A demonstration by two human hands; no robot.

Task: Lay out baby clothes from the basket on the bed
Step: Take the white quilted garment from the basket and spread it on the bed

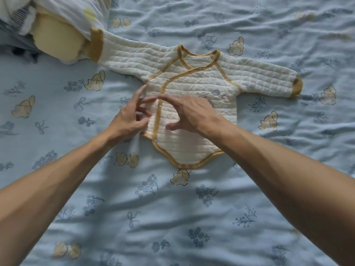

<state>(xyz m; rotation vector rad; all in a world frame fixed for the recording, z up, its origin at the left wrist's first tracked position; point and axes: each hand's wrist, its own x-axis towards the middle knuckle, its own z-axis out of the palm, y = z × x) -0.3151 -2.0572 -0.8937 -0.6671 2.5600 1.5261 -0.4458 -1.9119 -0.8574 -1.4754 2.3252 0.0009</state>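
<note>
A cream quilted baby bodysuit with mustard trim lies flat on the blue printed bed sheet, both sleeves spread out to the sides. My left hand rests at the garment's left side edge, fingers spread and touching the fabric. My right hand hovers over the middle of the body panel with fingers apart, the index finger near the snap placket. Neither hand holds anything. The basket is not in view.
A heap of other pale yellow and white clothes sits at the top left corner, touching the bodysuit's left cuff. The wrinkled sheet stretches out on all other sides.
</note>
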